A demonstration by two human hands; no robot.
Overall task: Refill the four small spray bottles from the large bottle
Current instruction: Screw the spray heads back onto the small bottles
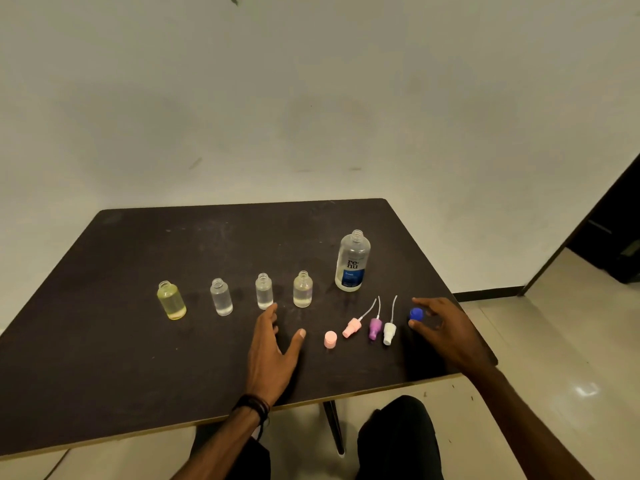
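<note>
The large clear bottle (352, 261) with a blue label stands uncapped at the right of the dark table (138, 358). Left of it stand uncapped small bottles in a row: a yellowish one (171, 300) and three clear ones (221, 297), (264, 291), (302, 289). My left hand (273, 348) lies flat and spread on the table, fingertips near the third small bottle. My right hand (445, 330) curls its thumb and fingers around a blue spray cap (416, 313) at the table's right.
In front of the large bottle lie a pink cap (330, 339) and three spray heads with dip tubes: pink (352, 327), purple (374, 328), white (389, 333). The table's right edge is beside my right hand; the front edge is near my wrists.
</note>
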